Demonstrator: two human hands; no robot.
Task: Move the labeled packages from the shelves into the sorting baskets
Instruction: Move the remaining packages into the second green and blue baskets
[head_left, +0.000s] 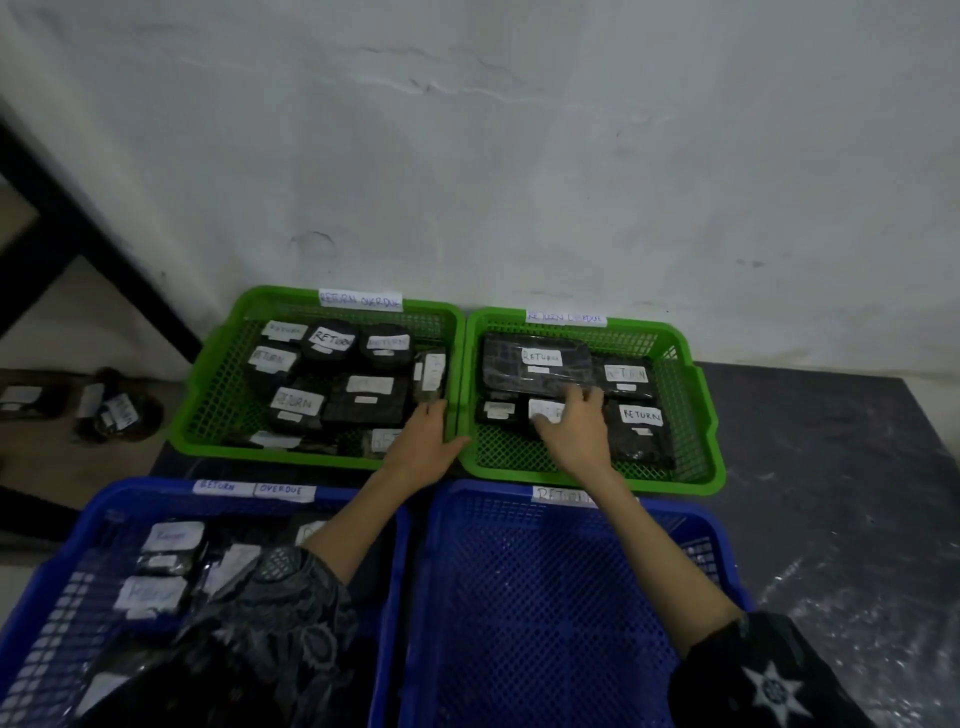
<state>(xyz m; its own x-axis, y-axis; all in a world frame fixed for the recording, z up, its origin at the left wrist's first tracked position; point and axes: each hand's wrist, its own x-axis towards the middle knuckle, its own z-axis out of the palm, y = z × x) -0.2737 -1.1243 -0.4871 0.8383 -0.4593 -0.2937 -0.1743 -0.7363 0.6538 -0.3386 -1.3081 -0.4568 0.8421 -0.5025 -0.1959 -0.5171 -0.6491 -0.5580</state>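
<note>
Dark floor (810, 467) by white wall, left hand (423, 441) flat on green basket (457, 374) rim, right hand (571, 426) fingers spread on package (545, 410)

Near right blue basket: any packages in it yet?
No. The near right blue basket shows only bare mesh under the forearm, while the right hand reaches into the far right green basket.

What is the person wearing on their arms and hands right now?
Both hands are bare: no gloves, rings or watch show on the left hand or the right hand. The forearms are uncovered. The left sleeve is dark with a grey swirling print; the right sleeve is black with a white star-shaped mark.
</note>
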